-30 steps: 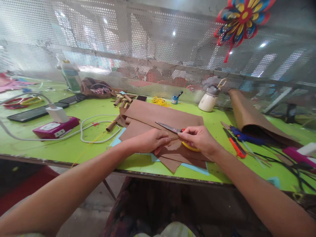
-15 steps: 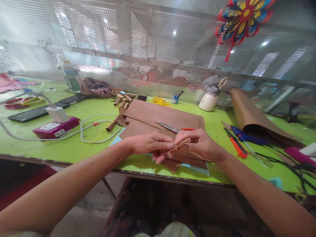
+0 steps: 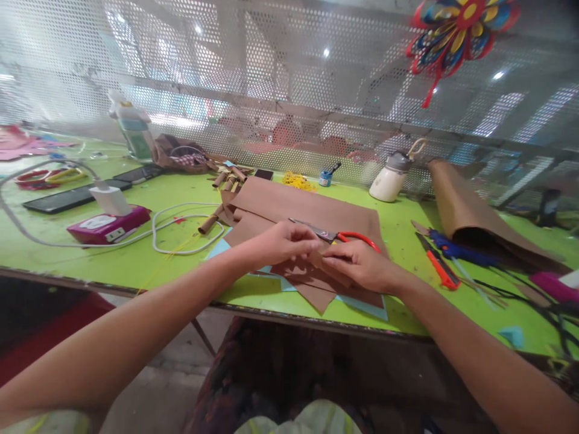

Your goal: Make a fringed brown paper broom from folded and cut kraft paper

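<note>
My left hand and my right hand meet low over the front of the table, fingers closed. Between their fingertips is a small piece of brown paper, partly hidden by the fingers. Just behind my hands, scissors with red handles lie on large brown paper sheets, blades pointing left. Under my hands are more brown paper pieces and light blue paper near the table edge.
Left on the green table are a white cable, a purple power adapter and rolled brown paper tubes. To the right lie a red utility knife, a blue glue gun and a rolled brown sheet.
Both hands have lowered and flattened over the paper, turning the small brown piece downward. More of the scissors' red handles shows. The whole view has shifted slightly.
</note>
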Demonstrator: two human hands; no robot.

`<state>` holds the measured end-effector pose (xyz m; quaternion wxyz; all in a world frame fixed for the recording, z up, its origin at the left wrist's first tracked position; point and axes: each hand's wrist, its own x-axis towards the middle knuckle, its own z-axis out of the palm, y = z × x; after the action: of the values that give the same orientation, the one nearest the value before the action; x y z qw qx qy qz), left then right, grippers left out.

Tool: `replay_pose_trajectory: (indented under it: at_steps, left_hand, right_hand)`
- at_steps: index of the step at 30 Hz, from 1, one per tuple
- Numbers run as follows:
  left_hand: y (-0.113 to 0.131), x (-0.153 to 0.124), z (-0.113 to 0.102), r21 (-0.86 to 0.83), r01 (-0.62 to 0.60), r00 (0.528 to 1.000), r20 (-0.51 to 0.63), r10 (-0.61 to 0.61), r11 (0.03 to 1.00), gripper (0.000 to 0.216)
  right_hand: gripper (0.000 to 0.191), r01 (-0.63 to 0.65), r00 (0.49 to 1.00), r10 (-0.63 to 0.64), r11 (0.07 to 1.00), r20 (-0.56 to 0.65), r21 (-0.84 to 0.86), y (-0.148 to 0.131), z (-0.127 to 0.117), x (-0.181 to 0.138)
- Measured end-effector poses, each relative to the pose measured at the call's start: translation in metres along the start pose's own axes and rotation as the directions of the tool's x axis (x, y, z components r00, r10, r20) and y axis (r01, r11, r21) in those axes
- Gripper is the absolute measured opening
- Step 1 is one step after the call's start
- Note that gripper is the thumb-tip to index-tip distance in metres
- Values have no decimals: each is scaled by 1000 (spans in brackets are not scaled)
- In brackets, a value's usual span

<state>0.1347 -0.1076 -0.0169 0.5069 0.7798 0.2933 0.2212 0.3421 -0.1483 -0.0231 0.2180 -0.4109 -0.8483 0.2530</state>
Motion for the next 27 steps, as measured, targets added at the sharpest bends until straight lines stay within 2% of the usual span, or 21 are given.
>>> replay_pose_trajectory:
  at_steps: [4,9,17,20,25,27]
  left_hand:
    - [-8,1,5,353,-100,995,18,100,930,25]
    - [-18,3,2,569,-51,997,-13,71,821,20]
    - [-24,6,-4,654,-133,990,48,135,744,18]
    - [-22,6,-1,656,-131,990,51,130,743,16]
    - [-19,6,10,631,-227,971,83,226,742,13]
    - [-18,6,11,635,-213,974,80,212,742,14]
  right_hand:
    - [29,22,999,-27,989,-36,-145,0,10,3]
    - [18,136,987,-155,955,-50,-265,5,14,3]
    - [14,202,974,-224,935,-42,-293,14,13,3]
    - [14,212,972,-234,930,-39,-300,15,16,4]
    - [13,224,967,-251,919,-43,-323,14,21,6]
    - [14,232,965,-259,913,-37,-337,14,21,6]
